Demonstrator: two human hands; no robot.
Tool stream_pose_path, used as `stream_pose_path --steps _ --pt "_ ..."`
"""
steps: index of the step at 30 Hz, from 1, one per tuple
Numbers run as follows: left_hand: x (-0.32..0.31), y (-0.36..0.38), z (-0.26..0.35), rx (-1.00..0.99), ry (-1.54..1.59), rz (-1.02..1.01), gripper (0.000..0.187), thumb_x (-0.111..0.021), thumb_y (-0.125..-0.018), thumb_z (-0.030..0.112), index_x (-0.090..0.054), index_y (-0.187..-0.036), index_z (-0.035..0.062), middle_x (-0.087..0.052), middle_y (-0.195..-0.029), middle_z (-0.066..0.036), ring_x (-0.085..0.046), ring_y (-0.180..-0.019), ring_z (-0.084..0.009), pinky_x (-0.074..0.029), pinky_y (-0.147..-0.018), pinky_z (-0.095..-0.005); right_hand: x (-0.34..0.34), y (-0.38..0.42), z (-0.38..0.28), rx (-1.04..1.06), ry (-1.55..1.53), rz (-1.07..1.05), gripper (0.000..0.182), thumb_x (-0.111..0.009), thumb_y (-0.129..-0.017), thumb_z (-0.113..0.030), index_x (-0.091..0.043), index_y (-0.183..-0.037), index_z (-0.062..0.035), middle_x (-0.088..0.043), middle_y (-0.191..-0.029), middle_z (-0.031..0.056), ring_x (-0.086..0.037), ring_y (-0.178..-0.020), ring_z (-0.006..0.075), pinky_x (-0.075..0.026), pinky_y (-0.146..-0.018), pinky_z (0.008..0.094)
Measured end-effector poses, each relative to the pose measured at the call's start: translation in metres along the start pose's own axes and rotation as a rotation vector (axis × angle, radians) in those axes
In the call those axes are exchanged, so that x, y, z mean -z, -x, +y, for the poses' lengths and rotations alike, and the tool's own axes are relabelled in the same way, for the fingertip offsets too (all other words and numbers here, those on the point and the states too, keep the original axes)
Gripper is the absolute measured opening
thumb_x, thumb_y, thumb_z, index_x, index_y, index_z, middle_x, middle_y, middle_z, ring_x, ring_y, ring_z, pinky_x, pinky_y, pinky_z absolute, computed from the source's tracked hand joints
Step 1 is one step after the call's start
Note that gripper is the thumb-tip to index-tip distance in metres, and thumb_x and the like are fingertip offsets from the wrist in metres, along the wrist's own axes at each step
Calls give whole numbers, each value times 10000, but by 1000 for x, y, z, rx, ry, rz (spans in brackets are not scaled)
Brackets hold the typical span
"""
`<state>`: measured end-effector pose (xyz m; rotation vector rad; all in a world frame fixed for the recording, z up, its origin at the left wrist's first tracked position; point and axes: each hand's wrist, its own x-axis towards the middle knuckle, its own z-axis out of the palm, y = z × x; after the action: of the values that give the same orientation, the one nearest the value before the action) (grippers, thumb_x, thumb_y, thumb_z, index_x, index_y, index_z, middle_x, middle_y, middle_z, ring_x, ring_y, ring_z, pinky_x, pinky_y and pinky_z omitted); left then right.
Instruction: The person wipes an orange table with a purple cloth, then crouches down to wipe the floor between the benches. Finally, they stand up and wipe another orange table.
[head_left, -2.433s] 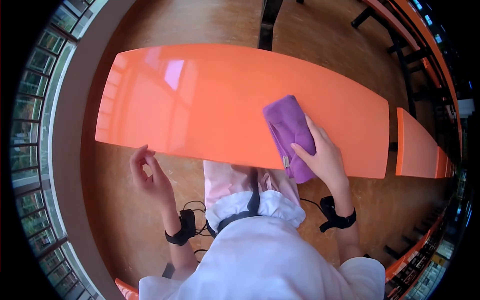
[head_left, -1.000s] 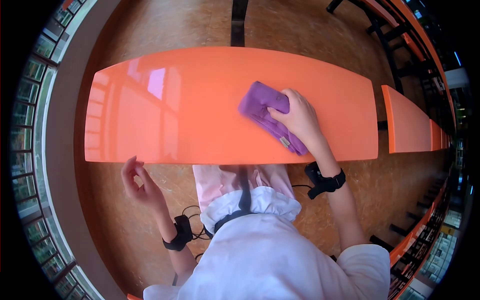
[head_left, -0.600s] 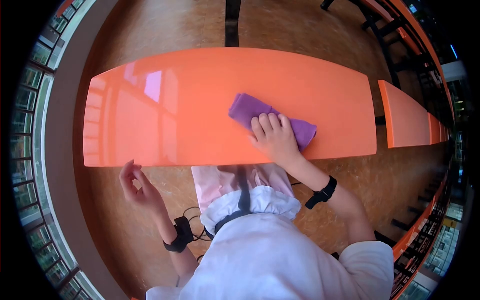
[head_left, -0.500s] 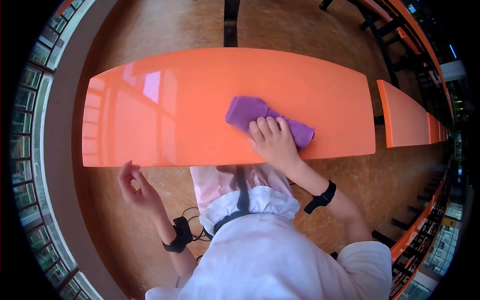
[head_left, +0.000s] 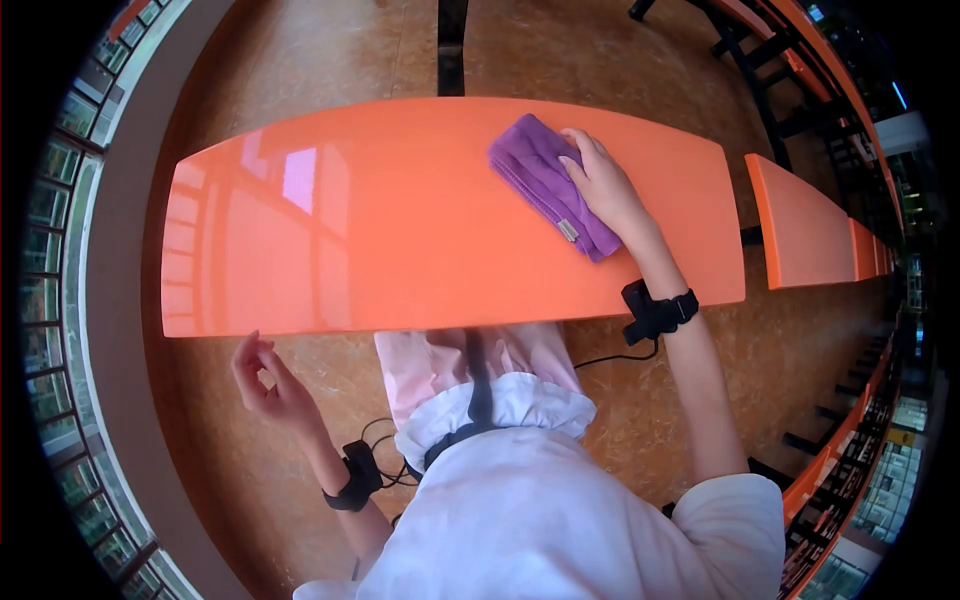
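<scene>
A folded purple cloth (head_left: pixel 545 178) lies slantwise on the orange table (head_left: pixel 420 230), right of the middle and close to its far edge. My right hand (head_left: pixel 605 185) rests on the cloth's right side, with fingers curled over it and gripping it. A small pale tag shows at the cloth's lower edge. Off the table's near left corner, my left hand (head_left: pixel 270 378) hangs in the air with nothing in it; its fingers are loosely curled, the thumb and fingertips close together. Both wrists wear black straps with small devices.
A second orange table (head_left: pixel 805 225) stands to the right, beyond a narrow gap. Black cables (head_left: pixel 390 450) hang near my left wrist. A low grey ledge and windows run along the left side, with more orange furniture on the far right.
My right hand has moved away from me and slightly right, carrying the purple cloth from the near part of the table toward the far edge. My left hand has barely moved.
</scene>
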<state>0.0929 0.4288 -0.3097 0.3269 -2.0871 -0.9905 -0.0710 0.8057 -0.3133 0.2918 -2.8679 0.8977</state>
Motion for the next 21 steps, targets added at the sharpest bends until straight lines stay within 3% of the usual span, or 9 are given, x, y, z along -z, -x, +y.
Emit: stream_pose_path --steps 3,4,5,8,12,14,17,19,21 --pt "-1 0 0 11 -8 -1 129 -486 -849 9 -561 -953 -8 -543 -796 -28 -491 -720 -88 -388 -646 -204 1 17 -41 -113 261 7 555 -518 -844 -319 -343 -1245 23 -467 -1130 241 -476 -1028 381 -390 -855 436" --pt "-1 0 0 21 -2 0 131 -486 -848 9 -562 -954 -6 -547 -797 -28 -497 -726 -89 -391 -650 -205 -8 26 -44 3 443 24 690 -570 -798 -361 -292 -1287 38 -437 -1142 244 -467 -1017 371 -383 -839 440" --pt "-2 0 2 22 -5 -3 131 -486 -848 9 -562 -954 -6 -547 -797 -28 -497 -726 -89 -391 -650 -205 -14 29 -46 1 441 21 690 -570 -798 -361 -292 -1287 38 -437 -1142 244 -467 -1017 371 -383 -839 440" --pt "-7 -3 9 2 -31 -27 155 -470 -828 -41 -569 -944 -15 -541 -759 -30 -470 -673 -85 -385 -578 -209 -27 34 -35 147 716 173 685 -627 -737 -300 -331 -1286 -19 -455 -1090 183 -490 -915 276 -401 -760 373" --pt "-8 -5 6 -22 -10 -14 156 -472 -823 -47 -569 -941 -17 -545 -763 -32 -478 -678 -84 -388 -585 -207 -18 24 -26 155 721 128 618 -614 -732 -226 -361 -1257 -22 -481 -1016 148 -507 -906 267 -421 -745 368" --pt "-8 -5 5 -21 0 -5 155 -472 -823 -48 -569 -939 -16 -545 -764 -33 -478 -678 -85 -388 -587 -206 -13 18 -19 34 527 18 539 -556 -776 -162 -352 -1257 -28 -462 -1047 163 -483 -948 310 -410 -790 411" --pt "-5 -5 1 -26 2 10 152 -465 -829 -46 -569 -936 -16 -544 -765 -35 -475 -676 -87 -385 -593 -208 0 28 -45 22 411 46 500 -535 -776 -131 -368 -1235 -20 -470 -1044 170 -489 -938 315 -416 -801 415" --pt "-2 -3 -5 -20 -11 5 153 -460 -831 -47 -568 -935 -16 -541 -765 -35 -475 -678 -90 -384 -603 -214 -7 50 -83 190 347 58 527 -548 -740 -109 -376 -1231 -19 -479 -1046 156 -498 -934 303 -422 -798 406" --pt "-1 0 -12 -5 -10 -12 155 -460 -829 -48 -568 -936 -16 -539 -763 -34 -476 -680 -91 -384 -607 -218 -31 74 -119 326 456 -110 568 -531 -694 -114 -403 -1243 -45 -477 -1092 153 -497 -954 285 -412 -795 380"
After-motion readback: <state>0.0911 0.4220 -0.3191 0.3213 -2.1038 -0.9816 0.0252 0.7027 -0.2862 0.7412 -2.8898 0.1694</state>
